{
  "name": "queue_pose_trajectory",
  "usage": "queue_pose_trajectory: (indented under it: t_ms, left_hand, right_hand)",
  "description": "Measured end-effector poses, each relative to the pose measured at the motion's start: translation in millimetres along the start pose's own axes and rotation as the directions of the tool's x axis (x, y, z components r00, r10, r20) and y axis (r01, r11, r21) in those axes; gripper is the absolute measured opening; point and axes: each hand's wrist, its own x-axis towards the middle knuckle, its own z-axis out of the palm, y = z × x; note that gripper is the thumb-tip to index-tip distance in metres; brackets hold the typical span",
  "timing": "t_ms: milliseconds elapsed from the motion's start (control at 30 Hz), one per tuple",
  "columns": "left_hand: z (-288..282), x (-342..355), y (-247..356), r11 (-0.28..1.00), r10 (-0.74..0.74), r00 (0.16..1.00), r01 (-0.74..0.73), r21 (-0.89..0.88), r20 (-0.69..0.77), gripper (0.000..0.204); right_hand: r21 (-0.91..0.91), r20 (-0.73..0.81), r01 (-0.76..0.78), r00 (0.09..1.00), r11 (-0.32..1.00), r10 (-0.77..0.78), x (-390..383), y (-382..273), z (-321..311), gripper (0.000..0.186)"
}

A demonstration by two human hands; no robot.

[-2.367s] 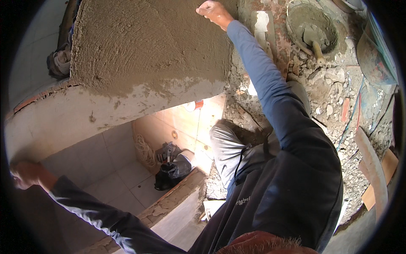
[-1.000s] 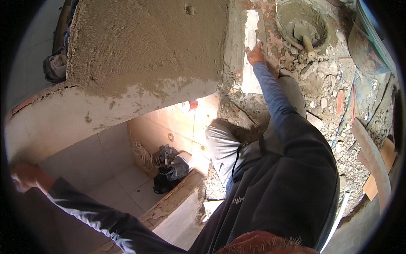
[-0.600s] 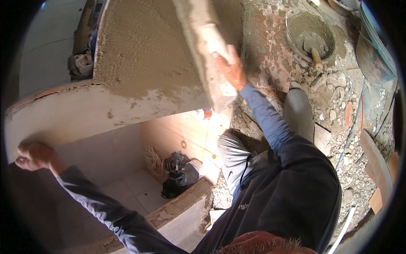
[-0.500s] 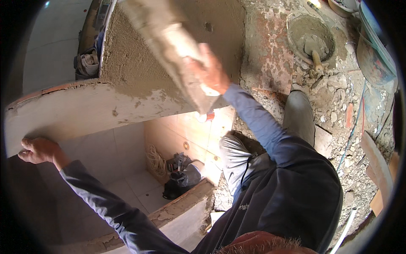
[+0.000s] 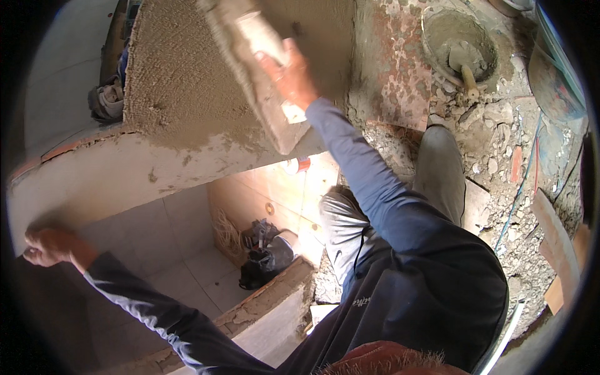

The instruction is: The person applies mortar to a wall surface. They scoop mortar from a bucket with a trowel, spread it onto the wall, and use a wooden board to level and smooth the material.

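Note:
My right hand [image 5: 292, 74] is closed round the pale handle of a long plastering float [image 5: 278, 128]. The float lies at a slant across grey-brown wet mortar [image 5: 187, 69] on a raised surface, its near end close to the front edge. Blur softens its far part. At the far left, my left hand [image 5: 55, 246] has its fingers curled in a loose fist, against or just beside the lower edge of a whitish wall band [image 5: 94, 169]. Nothing shows in those fingers; whether they touch the edge I cannot tell.
At the right, a round mortar bucket [image 5: 431, 62] has a trowel [image 5: 469, 81] in it. Beyond stands a large bluish tub [image 5: 553, 87]. Rubble [image 5: 494, 144] covers the floor by my leg. Below the wall band, a tiled recess holds bags [image 5: 269, 259] and coiled cord [image 5: 228, 234].
My right hand has moved the float left and a little away from me across the mortar. My left hand has dropped slightly nearer. The whole view has shifted a little.

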Motion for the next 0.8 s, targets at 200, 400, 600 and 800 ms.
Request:
queue_pose_trajectory:
  t_ms: [200, 400, 600, 800]
  left_hand:
    - [-25, 29, -4, 0.994, 0.079, 0.996, -0.082, 0.075, 0.051, 0.026]
    - [-64, 86, -50, 0.949, -0.007, 0.979, 0.071, -0.307, 0.205, 0.022]
    - [-45, 59, -26, 0.98, -0.049, 0.985, 0.08, -0.183, 0.167, 0.018]
    - [-30, 44, -30, 0.998, 0.051, 0.994, -0.049, -0.027, 0.093, 0.016]
  right_hand:
    - [0.03, -0.013, -0.506, 0.862, 0.862, 0.507, 39, 69, -43, 0.063]
    - [0.112, -0.109, -0.589, 0.793, 0.8, 0.599, 75, 170, -76, 0.055]
    - [0.223, -0.138, -0.689, 0.677, 0.689, 0.723, 28, 236, -109, 0.062]
    - [0.308, -0.088, -0.819, 0.483, 0.485, 0.871, -118, 210, -115, 0.107]
